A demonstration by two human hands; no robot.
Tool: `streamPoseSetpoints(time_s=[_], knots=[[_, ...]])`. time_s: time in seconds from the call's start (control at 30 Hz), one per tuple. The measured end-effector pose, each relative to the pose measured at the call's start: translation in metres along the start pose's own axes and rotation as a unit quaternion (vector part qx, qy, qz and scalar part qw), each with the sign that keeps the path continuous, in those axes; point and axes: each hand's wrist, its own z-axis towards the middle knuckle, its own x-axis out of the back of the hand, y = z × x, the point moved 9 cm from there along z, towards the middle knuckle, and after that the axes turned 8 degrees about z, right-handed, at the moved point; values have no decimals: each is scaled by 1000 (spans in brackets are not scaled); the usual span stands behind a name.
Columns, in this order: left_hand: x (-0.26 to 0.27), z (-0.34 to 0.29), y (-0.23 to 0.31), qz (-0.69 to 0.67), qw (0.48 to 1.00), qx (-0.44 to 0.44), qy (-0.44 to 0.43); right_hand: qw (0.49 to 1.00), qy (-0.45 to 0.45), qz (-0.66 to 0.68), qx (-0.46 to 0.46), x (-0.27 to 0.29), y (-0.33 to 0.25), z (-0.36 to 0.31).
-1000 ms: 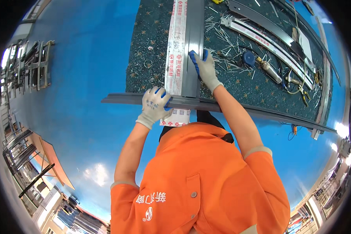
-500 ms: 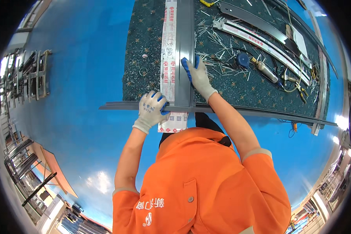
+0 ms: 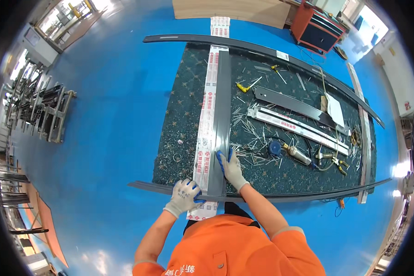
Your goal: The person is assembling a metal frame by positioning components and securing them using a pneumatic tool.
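My left hand (image 3: 185,197), in a light grey glove with blue palm, curls its fingers over the near dark grey metal profile (image 3: 280,198), close to where it meets a lengthwise profile. That lengthwise grey profile (image 3: 222,106) runs away from me to the far long profile (image 3: 244,45). My right hand (image 3: 232,170), gloved alike, grips its right edge a little beyond the near joint, with the thumb on top. The undersides of both grips are hidden. A strip with red-and-white film (image 3: 208,106) lies along the lengthwise profile's left side.
On the dark green carpeted table (image 3: 175,138) lie a blue tape measure (image 3: 274,147), an air tool (image 3: 300,155), a yellow-handled tool (image 3: 243,87), loose profiles (image 3: 299,129) and many thin metal pieces. A red tool cabinet (image 3: 315,28) stands far right; a rack (image 3: 55,110) stands left.
The view has tilted up, bringing the far profile and cabinet into sight. Both hands keep their places on the profiles.
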Motion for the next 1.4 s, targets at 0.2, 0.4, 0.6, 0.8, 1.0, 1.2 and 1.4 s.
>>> streamPoseSetpoints(time_s=[0.2,0.4,0.6,0.8,1.0,1.2,1.4], knots=[[6,4,0,4,1000,-6,-11,982,-3,88,-170,0,-16,5],[42,-4,-17,-176,972,61,145,991,-16,48,-124,3,-12,3],[38,-35,-68,-599,678,358,233,986,16,38,-161,0,19,-8],[-3,-75,-33,-893,250,340,158,977,-7,29,-211,25,-2,-2],[-19,-126,-7,-827,336,426,147,978,-27,-32,-206,114,19,-23],[8,-77,13,-777,455,422,107,917,25,-358,-176,223,71,-34],[33,-52,3,-644,660,379,72,847,47,-486,-209,296,96,-23]])
